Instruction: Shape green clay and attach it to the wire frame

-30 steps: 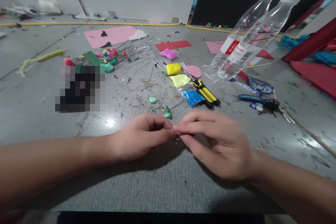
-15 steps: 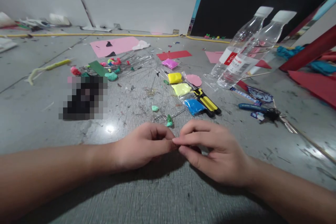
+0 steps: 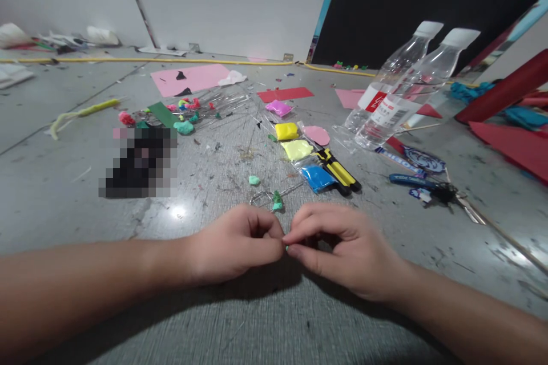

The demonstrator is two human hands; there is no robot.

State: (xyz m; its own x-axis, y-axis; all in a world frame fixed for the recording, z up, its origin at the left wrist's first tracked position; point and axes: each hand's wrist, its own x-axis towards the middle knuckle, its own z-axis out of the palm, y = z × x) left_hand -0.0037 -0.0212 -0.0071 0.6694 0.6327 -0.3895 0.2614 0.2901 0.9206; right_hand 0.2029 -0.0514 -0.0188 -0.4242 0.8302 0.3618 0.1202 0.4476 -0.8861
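Note:
My left hand (image 3: 237,242) and my right hand (image 3: 342,248) meet at the fingertips low in the middle of the head view, both closed in a pinch. A tiny bit of green clay (image 3: 286,248) peeks out where the fingers touch; the rest of it is hidden. Just beyond them lies a bent wire (image 3: 260,198) with dark green and mint clay (image 3: 278,201) on it. A loose mint lump of clay (image 3: 254,180) sits slightly farther off. Packets of yellow (image 3: 286,131), pale yellow (image 3: 297,150) and blue clay (image 3: 317,177) lie beyond my right hand.
Yellow-handled pliers (image 3: 338,171) lie beside the packets. Two clear bottles (image 3: 387,111) stand at the right, near a key bunch (image 3: 443,193). Wires with coloured clay, pink paper (image 3: 188,80) and a pixelated dark object (image 3: 139,165) lie at the left.
My right thumb and fingers have closed in against the left fingertips, and a speck of green now shows between them. The whole view has shifted slightly downward.

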